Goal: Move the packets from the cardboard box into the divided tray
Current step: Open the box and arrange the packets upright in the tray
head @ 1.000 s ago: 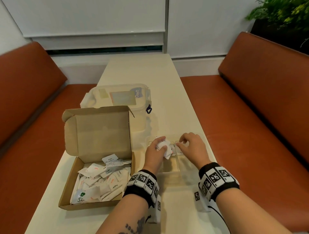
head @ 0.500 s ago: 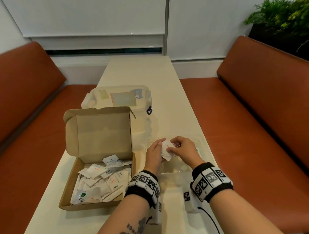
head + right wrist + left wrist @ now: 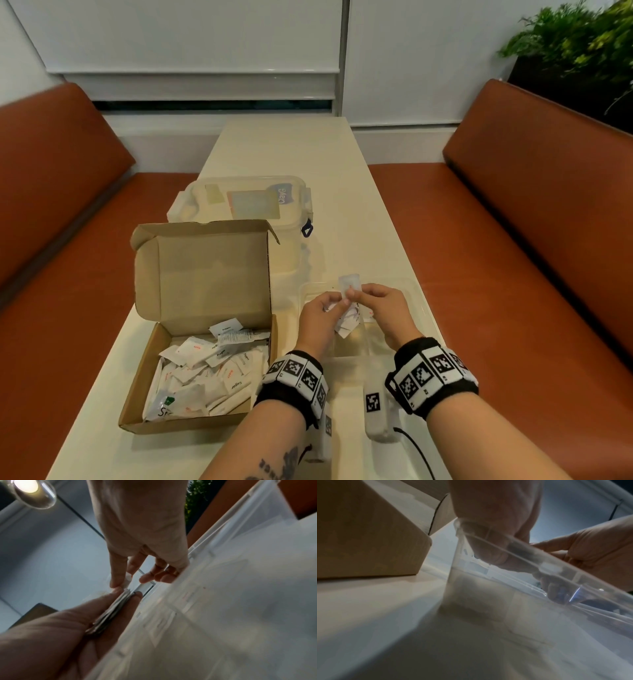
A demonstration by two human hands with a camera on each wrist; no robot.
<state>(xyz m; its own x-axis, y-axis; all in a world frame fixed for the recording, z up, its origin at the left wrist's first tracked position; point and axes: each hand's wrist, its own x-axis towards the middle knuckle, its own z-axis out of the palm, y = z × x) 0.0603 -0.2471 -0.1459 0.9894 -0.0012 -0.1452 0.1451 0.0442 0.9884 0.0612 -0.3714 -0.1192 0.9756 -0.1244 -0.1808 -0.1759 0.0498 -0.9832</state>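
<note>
Packets (image 3: 346, 317), a thin white stack, sit clamped between the thumb and fingers of the left hand (image 3: 318, 317), above the clear divided tray (image 3: 416, 301). Right hand (image 3: 383, 310) meets the stack from the opposite side: its thumb and forefinger pinch the upper edge of a single packet (image 3: 350, 284), which stands up past the fingertips of both hands. In the right wrist view the stack (image 3: 109, 613) appears edge-on, pressed flat in the left hand (image 3: 56, 635), with the right hand (image 3: 142, 524) nipping one white corner at its top. In the left wrist view the tray's transparent wall (image 3: 522, 601) lies just below the left hand (image 3: 494, 524); which compartment lies beneath the grip cannot be told. Left of the grip, the open cardboard box (image 3: 137, 397) holds many loose packets (image 3: 205, 377), its lid upright. Beyond the box stands a lidded clear container (image 3: 239, 202). All rest on a cream table (image 3: 308, 154) between orange benches (image 3: 548, 274).
</note>
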